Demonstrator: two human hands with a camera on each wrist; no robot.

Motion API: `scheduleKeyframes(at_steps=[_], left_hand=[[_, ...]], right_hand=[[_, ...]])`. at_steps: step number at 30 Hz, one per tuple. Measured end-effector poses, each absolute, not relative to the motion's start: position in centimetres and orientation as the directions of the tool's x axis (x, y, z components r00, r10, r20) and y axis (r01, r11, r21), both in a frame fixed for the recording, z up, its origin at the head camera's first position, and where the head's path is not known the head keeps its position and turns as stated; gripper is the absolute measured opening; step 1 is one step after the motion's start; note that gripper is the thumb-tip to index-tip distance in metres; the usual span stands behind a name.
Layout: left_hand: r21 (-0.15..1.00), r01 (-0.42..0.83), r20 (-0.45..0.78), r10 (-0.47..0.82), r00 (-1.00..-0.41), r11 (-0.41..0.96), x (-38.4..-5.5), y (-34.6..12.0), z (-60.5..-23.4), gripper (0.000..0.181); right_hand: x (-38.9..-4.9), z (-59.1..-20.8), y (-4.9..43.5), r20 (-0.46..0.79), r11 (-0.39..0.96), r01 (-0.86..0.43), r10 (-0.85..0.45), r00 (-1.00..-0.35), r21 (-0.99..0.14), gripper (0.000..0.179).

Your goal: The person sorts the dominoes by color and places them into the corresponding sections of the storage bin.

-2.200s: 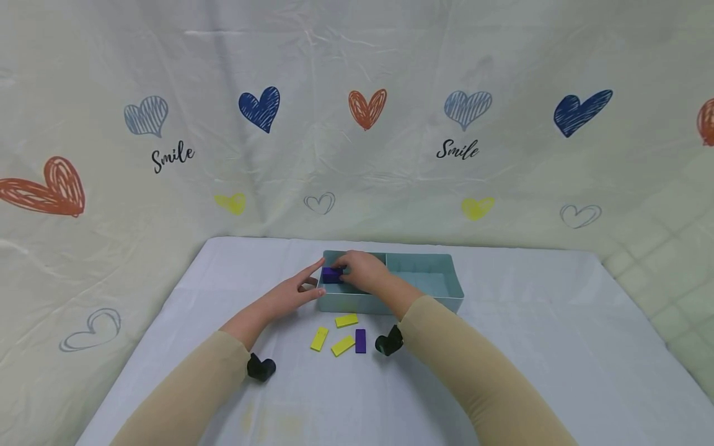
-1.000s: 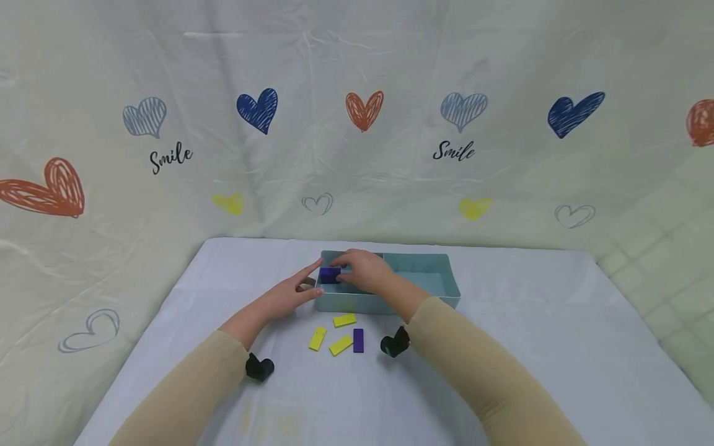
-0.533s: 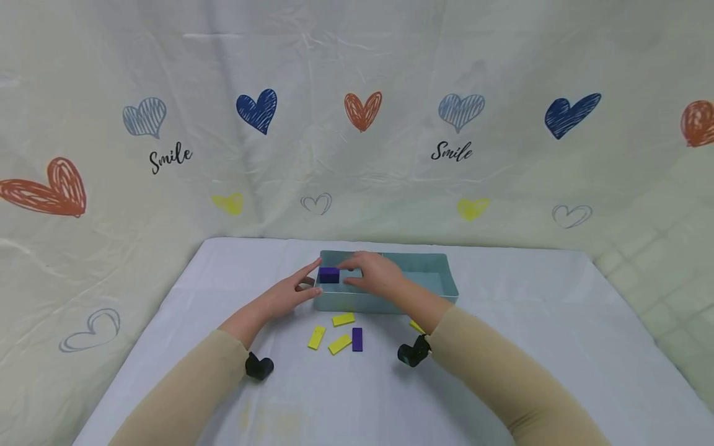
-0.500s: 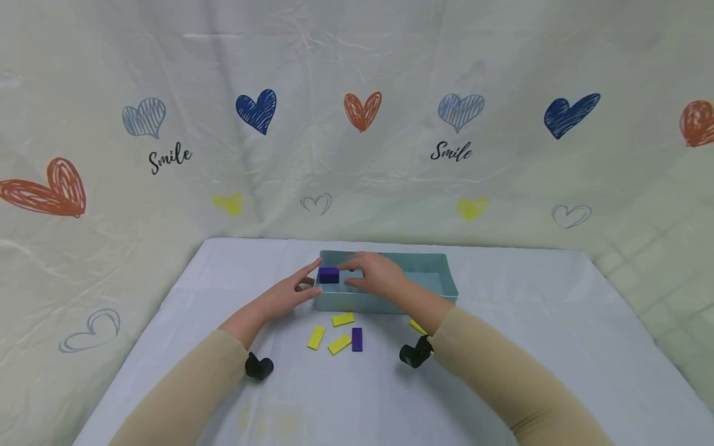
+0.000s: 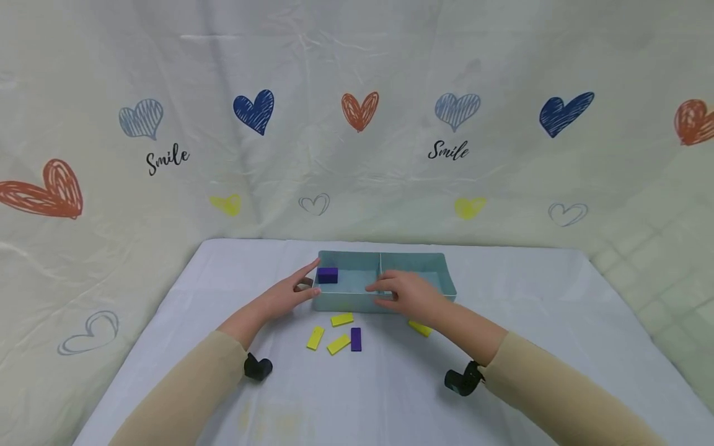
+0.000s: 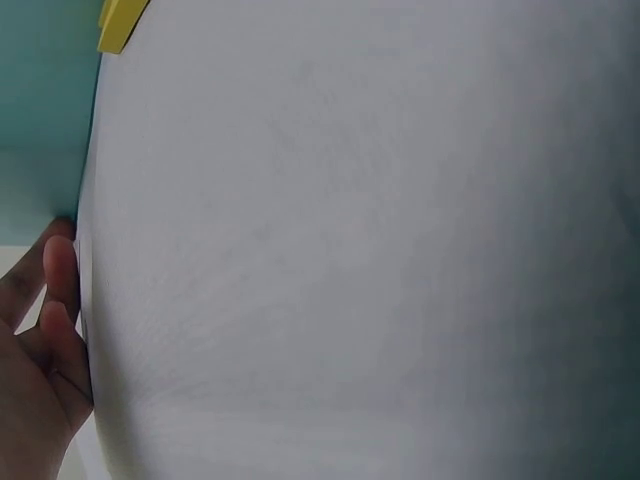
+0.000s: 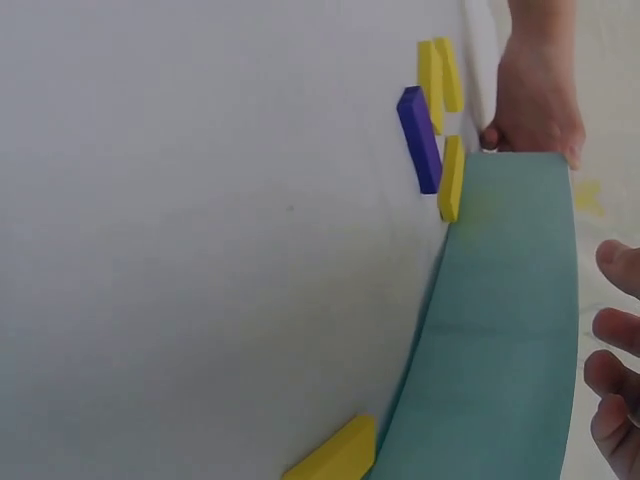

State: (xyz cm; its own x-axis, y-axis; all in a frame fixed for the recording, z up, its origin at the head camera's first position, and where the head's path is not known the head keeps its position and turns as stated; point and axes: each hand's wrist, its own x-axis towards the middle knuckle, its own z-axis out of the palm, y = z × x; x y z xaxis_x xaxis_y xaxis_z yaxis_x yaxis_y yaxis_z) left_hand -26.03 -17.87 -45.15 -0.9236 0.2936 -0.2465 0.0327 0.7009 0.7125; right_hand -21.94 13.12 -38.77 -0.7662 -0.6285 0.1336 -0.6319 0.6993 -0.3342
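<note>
In the head view, your left hand (image 5: 277,297) is spread, touching the left end of the blue-green box (image 5: 351,302) in the middle. Your right hand (image 5: 415,296) is loose, fingers a bit apart, by the box's front edge. A purple block (image 5: 328,275) sits in the box's left part. Below, yellow blocks (image 5: 338,344) and another purple block (image 5: 356,339) lie on the counter (image 5: 312,396).

In the left wrist view, your left hand is at lower left.

In the right wrist view, your right fingertips (image 7: 612,375) show at lower right.
</note>
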Motion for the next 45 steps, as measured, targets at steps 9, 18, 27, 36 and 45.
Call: scheduleKeyframes(at_steps=[9, 18, 27, 36, 45], left_hand=[[0.712, 0.037, -0.242, 0.294, -0.924, 0.701, -25.9, -18.0, -45.1, 0.075], [0.713, 0.037, -0.235, 0.289, -0.928, 0.700, -26.0, -17.9, -45.2, 0.074], [0.717, 0.045, -0.229, 0.296, -0.927, 0.696, -26.1, -17.9, -45.7, 0.075], [0.716, 0.041, -0.224, 0.285, -0.932, 0.696, -26.1, -17.8, -45.6, 0.074], [0.718, 0.032, -0.236, 0.286, -0.929, 0.695, -26.3, -17.9, -45.7, 0.075]], right_hand=[[-20.5, -39.4, 14.8, 0.148, 0.654, -0.686, -0.680, -0.718, -0.320, 0.029], [-20.1, -41.1, 13.6, -0.007, 0.636, -0.742, -0.760, -0.650, -0.213, 0.029], [-20.5, -42.1, 12.1, -0.068, 0.618, -0.759, -0.783, -0.619, -0.206, 0.030], [-21.1, -42.5, 11.0, -0.056, 0.563, -0.797, -0.822, -0.566, -0.219, 0.032], [-21.5, -42.9, 10.3, -0.108, 0.579, -0.775, -0.813, -0.572, -0.254, 0.032]])
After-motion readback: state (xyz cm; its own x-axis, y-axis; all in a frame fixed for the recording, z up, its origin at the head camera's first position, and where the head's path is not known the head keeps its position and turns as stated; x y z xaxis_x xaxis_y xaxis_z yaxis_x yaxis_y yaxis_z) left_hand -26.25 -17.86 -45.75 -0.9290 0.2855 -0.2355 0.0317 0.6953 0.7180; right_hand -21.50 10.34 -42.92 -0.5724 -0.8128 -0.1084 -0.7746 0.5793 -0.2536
